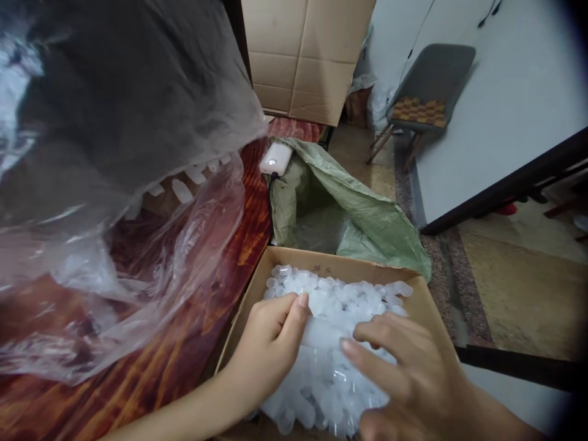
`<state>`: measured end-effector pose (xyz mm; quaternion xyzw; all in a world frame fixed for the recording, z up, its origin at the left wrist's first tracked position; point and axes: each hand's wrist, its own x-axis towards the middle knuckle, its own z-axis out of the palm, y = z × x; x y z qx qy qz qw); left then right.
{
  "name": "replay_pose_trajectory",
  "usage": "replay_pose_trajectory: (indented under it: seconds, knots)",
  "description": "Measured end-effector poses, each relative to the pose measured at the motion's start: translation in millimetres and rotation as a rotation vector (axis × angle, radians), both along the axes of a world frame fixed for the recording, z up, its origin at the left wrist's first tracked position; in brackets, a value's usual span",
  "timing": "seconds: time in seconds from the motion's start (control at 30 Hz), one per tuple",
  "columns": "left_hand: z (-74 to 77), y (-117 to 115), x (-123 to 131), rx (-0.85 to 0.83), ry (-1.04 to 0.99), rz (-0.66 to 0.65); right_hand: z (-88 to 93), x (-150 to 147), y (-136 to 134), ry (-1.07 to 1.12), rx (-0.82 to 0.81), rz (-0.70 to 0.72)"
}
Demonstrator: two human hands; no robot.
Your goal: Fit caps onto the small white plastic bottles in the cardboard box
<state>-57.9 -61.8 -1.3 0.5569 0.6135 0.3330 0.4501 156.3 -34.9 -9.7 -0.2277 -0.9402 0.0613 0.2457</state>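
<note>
A cardboard box full of small translucent white plastic caps sits low in the head view. My left hand is curled, thumb and fingers pinching one end of a white plastic tube-like piece above the caps. My right hand reaches in from the right, fingers bent and closed on the other end of that same piece.
A large clear plastic bag with a few caps inside lies on a red-brown wooden table at left. A green sack, a white device, big cartons and a grey chair stand behind.
</note>
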Motion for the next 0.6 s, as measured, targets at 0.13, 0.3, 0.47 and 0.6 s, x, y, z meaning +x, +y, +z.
replay_pose_trajectory:
  seconds: [0.13,0.3,0.47,0.6]
  knots:
    - [-2.8,1.4,0.7,-0.033,-0.021,0.001,-1.9,-0.1,6.3,-0.065,-0.123,-0.067]
    - [-4.0,-1.8,1.9,-0.001,0.022,-0.068,6.9,-13.3,7.7,0.032,-0.051,0.009]
    - [-6.1,-13.7,-3.5,0.555,0.149,-0.155,24.7,-26.1,-0.8,0.034,-1.209,-0.138]
    - [-10.0,-14.1,-6.6,0.852,0.348,0.028,29.2,-25.1,19.7,0.088,-1.145,-0.305]
